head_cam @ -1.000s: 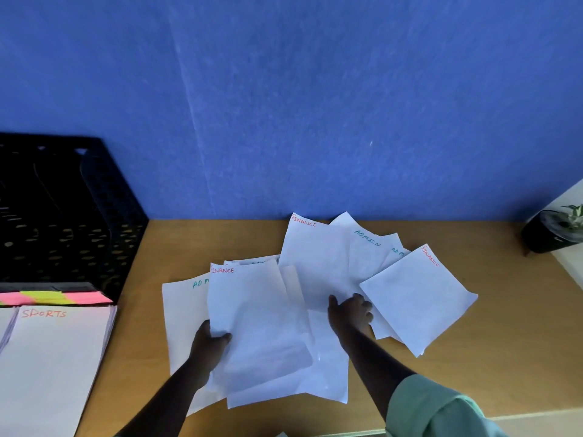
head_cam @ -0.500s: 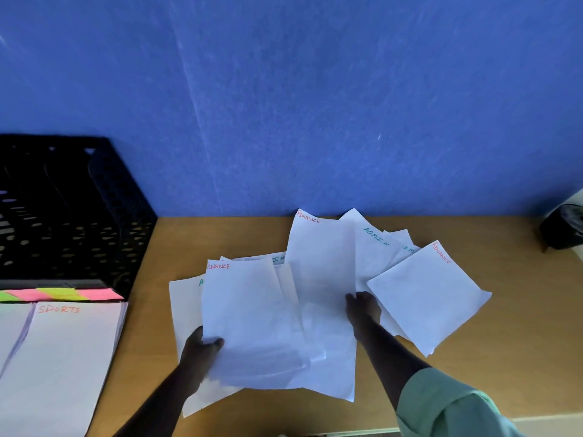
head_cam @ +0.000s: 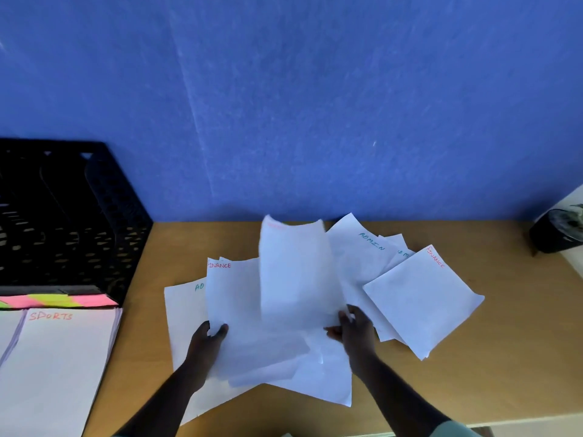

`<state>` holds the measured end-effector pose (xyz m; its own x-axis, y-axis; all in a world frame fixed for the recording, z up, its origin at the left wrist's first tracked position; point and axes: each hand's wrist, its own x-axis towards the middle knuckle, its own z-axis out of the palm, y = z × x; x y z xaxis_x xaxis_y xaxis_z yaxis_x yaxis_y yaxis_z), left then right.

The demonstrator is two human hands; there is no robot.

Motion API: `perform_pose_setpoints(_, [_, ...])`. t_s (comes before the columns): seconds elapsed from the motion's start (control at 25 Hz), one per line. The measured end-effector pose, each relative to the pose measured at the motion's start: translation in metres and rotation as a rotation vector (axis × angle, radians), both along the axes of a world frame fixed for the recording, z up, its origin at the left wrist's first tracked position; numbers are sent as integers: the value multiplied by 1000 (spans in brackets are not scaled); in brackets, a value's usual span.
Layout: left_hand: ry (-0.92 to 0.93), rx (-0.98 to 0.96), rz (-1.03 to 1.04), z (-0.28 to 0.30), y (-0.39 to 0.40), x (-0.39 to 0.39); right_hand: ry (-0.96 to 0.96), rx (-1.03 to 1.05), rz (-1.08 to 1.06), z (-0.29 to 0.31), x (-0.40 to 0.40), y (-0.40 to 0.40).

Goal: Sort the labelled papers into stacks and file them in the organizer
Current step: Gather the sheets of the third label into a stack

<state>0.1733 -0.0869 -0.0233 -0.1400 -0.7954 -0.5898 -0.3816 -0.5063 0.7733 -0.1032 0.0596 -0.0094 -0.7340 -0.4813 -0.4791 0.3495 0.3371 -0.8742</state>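
Note:
Several white sheets lie fanned on the wooden table (head_cam: 520,342). My left hand (head_cam: 206,337) pinches the left edge of a sheet labelled FINANCE (head_cam: 233,307), which lies over an ADMIN sheet (head_cam: 183,313). My right hand (head_cam: 353,326) grips the lower right edge of a second sheet (head_cam: 296,272) that is lifted and curling over the pile; its red label is blurred. Further right lie an ADMIN sheet (head_cam: 356,250) and another FINANCE sheet (head_cam: 419,298). A SPORTS stack (head_cam: 60,367) sits at the left in front of the black mesh organizer (head_cam: 63,222).
Pink and yellow sticky tabs (head_cam: 56,300) lie along the organizer's front edge. A dark pot with a small plant (head_cam: 558,231) stands at the far right by the blue wall. Bare wood shows right of the papers and along the near edge.
My right hand has raised the middle sheet off the pile and swung it leftward toward the sheet in my left hand. My left hand kept its hold.

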Motion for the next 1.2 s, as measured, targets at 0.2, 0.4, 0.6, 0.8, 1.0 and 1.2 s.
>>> perform_pose_setpoints(0.2, [143, 73, 25, 9, 2, -14, -13, 157, 404, -6, 57, 16])
perform_pose_setpoints(0.4, [23, -87, -38, 7, 4, -10, 391, 401, 543, -3, 49, 14])
perform_pose_setpoints(0.6, [164, -136, -67, 20, 3, -1, 199, 213, 468, 24, 18, -16])
perform_pose_setpoints(0.8, [199, -299, -219, 45, 2, -9, 50, -65, 528, 48, 26, -46])
perform_pose_setpoints(1.0, [105, -552, -117, 79, 5, -49, 288, -127, 261, 67, 45, -61])
perform_pose_setpoints(1.2, [183, -767, 20, 133, 13, -63, 399, -341, 109, 114, 42, -62])
